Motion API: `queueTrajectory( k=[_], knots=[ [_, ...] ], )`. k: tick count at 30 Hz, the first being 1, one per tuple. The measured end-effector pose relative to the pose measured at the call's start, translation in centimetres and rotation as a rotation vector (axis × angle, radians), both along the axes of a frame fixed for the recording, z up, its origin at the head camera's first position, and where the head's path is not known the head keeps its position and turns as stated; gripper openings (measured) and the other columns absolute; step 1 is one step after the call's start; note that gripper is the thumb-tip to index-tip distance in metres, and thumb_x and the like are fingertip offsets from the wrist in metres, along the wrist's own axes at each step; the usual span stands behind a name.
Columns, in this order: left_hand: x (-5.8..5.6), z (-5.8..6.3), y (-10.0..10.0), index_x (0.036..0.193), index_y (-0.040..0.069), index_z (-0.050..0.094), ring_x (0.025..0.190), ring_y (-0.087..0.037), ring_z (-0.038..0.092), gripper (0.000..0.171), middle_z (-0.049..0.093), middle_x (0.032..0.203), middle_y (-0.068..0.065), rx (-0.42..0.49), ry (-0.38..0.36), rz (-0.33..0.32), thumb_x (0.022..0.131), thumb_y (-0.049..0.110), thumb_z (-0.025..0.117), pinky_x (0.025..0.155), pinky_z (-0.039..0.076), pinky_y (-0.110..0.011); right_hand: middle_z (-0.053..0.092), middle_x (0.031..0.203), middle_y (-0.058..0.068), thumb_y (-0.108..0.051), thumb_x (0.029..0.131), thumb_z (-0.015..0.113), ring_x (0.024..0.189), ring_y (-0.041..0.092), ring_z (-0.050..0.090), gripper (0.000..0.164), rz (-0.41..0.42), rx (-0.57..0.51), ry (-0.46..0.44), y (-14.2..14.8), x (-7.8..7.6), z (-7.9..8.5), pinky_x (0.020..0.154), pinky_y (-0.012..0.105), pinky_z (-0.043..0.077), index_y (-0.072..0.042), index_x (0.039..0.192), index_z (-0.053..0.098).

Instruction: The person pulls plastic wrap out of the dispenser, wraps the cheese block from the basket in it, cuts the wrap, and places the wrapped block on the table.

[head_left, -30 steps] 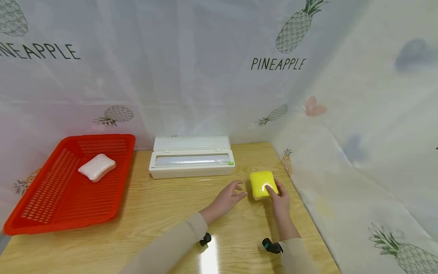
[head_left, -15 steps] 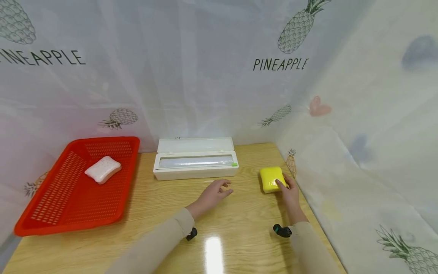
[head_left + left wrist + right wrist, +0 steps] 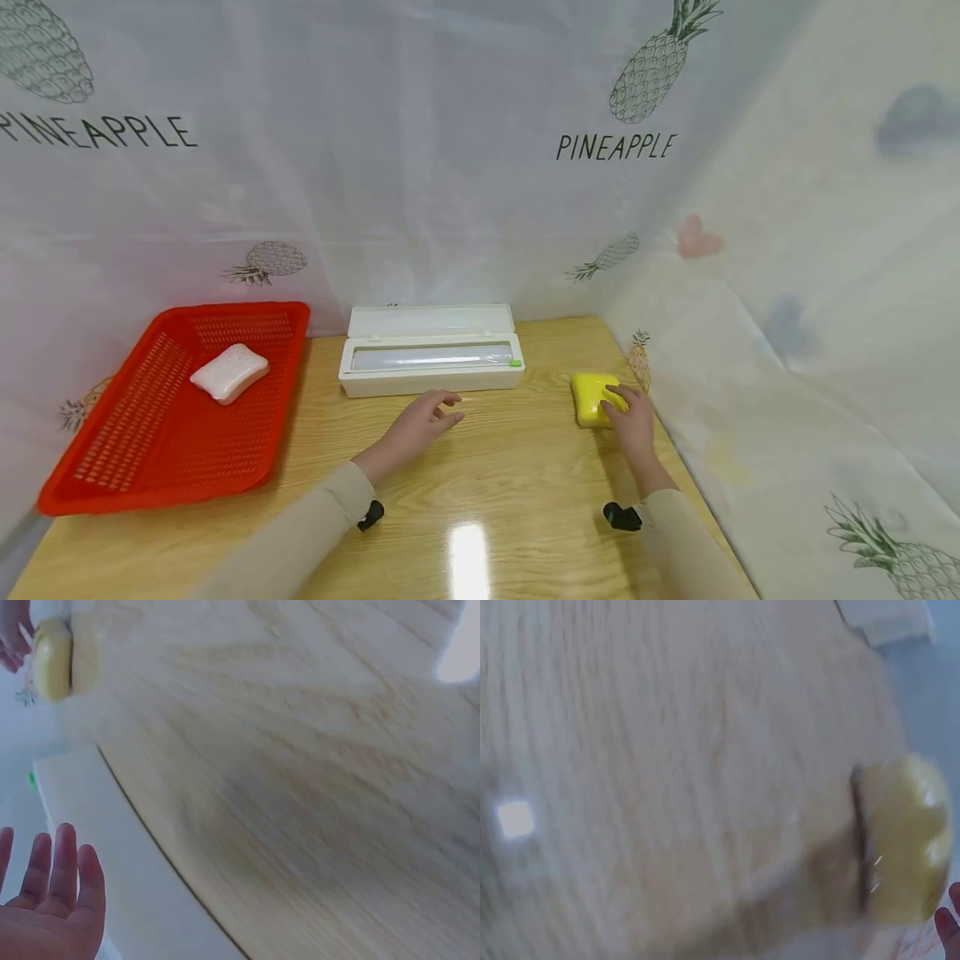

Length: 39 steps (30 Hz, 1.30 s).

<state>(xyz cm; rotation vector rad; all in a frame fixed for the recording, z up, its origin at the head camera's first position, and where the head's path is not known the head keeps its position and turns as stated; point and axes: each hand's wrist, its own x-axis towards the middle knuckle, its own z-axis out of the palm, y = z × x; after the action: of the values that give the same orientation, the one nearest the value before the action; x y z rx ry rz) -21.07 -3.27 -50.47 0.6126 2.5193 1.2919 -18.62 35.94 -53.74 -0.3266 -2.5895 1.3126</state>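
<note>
A yellow sponge [image 3: 591,398] with a shiny, film-like surface sits on the right part of the table. My right hand [image 3: 632,419] is at its right side, thumb and fingers spread apart over its edge. In the right wrist view, fingertips [image 3: 946,927] show beside the sponge [image 3: 907,840], not curled round it. My left hand [image 3: 420,423] hovers in front of the white cling film box [image 3: 431,382], holding nothing. Its fingers look loosely extended in the left wrist view. The box's lid is raised, and a film roll shows through its window.
A red plastic basket [image 3: 273,433] stands on the left, with a white, speckled sponge [image 3: 229,372] lying in it. Pineapple-printed sheeting [image 3: 450,167] hangs behind the wooden table [image 3: 525,483] and along its right side.
My left hand has moved left, away from the sponge. The yellow sponge has come down to the table at the right, and my right hand's fingers have loosened from it.
</note>
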Motion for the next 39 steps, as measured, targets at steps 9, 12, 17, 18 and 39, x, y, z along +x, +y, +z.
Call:
queueTrajectory(
  k=[9,12,17,18,39],
  knots=[
    [-1.2,1.3,-4.7,0.131,0.011,0.057,0.104,-0.024,0.056,0.042,0.055,0.129,-0.009,0.002,0.060,0.108,0.095,0.030,0.065,0.086,0.049,-0.042,0.049,0.134,0.018,-0.012,0.091,0.070,0.127,0.038,0.041,0.038,0.193,-0.049,0.080,-6.6,-2.8,3.2,0.103,0.056,0.035,-0.002,0.127,0.061],
    [-2.0,1.5,-5.9,0.131,0.006,0.056,0.108,-0.028,0.054,0.043,0.055,0.129,-0.012,-0.013,0.104,0.115,0.094,0.026,0.067,0.091,0.047,-0.046,0.052,0.131,0.018,-0.011,0.089,0.072,0.125,0.039,0.044,0.039,0.267,-0.034,0.093,-8.3,-4.0,4.0,0.102,0.056,0.036,-0.002,0.125,0.062],
    [-3.4,2.2,-7.9,0.128,0.002,0.058,0.115,-0.035,0.052,0.044,0.056,0.128,-0.014,-0.091,0.213,0.159,0.090,0.020,0.072,0.097,0.043,-0.050,0.053,0.133,0.016,-0.013,0.087,0.075,0.126,0.038,0.044,0.043,0.422,0.048,0.073,-11.0,-6.0,5.1,0.103,0.058,0.035,-0.005,0.127,0.063],
    [-3.7,2.3,-8.3,0.127,0.001,0.059,0.116,-0.036,0.051,0.043,0.056,0.128,-0.016,-0.110,0.236,0.166,0.090,0.019,0.072,0.099,0.042,-0.051,0.052,0.135,0.016,-0.015,0.087,0.075,0.128,0.038,0.043,0.044,0.451,0.073,0.059,-11.5,-6.4,5.2,0.104,0.058,0.034,-0.006,0.127,0.063],
    [-9.5,1.6,-11.4,0.131,0.002,0.058,0.124,-0.041,0.045,0.040,0.054,0.134,-0.020,-0.420,0.264,0.140,0.092,0.012,0.060,0.101,0.034,-0.061,0.058,0.133,0.008,-0.027,0.083,0.077,0.127,0.032,0.048,0.053,0.680,0.378,-0.002,-13.9,-12.0,4.1,0.107,0.048,0.036,-0.009,0.131,0.061]
  ],
)
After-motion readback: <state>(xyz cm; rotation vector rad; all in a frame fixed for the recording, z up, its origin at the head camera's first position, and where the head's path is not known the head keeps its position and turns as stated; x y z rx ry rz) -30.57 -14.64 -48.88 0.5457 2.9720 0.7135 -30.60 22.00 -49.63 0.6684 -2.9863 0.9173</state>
